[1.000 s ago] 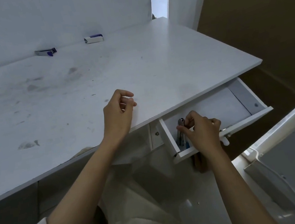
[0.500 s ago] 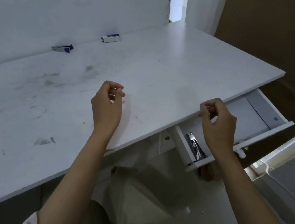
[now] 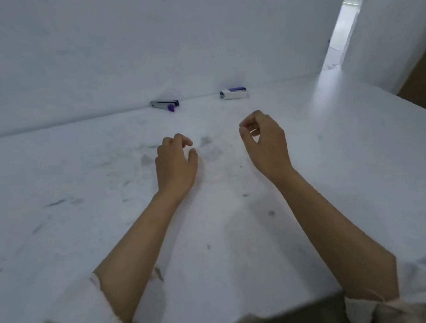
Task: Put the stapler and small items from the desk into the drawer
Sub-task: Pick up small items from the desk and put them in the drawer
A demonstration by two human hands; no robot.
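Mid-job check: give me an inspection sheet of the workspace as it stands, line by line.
Surface: white desk, scuffed with grey smudges across the middle.
Job's things: silver tool with purple tip and white and purple item both lie at the back edge against the wall, apart from each other. The drawer is out of view.
Clutter: nothing seen.
Grippers: left hand and right hand are both over the desk, fingers loosely curled, empty, short of the two items.
Cables: nothing seen.
Surroundings: white wall behind the desk, a bright gap at the right rear, brown surface at the far right.
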